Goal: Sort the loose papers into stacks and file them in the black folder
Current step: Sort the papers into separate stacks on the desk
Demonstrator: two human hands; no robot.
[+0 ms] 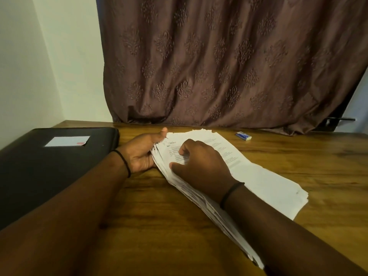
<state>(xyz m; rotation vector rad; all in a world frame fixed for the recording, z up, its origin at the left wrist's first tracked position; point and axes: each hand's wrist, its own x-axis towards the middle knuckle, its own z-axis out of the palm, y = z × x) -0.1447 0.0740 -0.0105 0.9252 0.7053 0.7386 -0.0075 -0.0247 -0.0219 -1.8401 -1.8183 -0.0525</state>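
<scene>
Black and closed, the folder (55, 156) lies flat on the left part of the wooden table (159, 216) in the head view, a pale label (67, 141) on its cover and no sheet in or on it as far as can be seen. Just beside its right edge, the papers (258, 176) lie as one thick, unevenly fanned pile that runs slantwise from the far middle of the table toward the near right; the edges are ragged and do not line up.

Both hands are on the far left end of that pile. The left hand (141, 154) grips the pile's edge, thumb over the top corner and fingers out of sight beneath. The right hand (199, 162) rests on the printed top sheet with fingers bent, thumb and forefinger pinching at the upper sheets near the same edge. Each wrist wears a dark band.

Only this one pile shows; no separate stacks lie anywhere on the table. My judgement is that the task is near its start: the sorting is barely begun or only being prepared, and all of the stacking, the opening of the folder and the filing are left to do.

Farther back, a small blue and white object (243, 135), perhaps an eraser, lies apart from the papers, in front of a brown patterned curtain (229, 56).
</scene>
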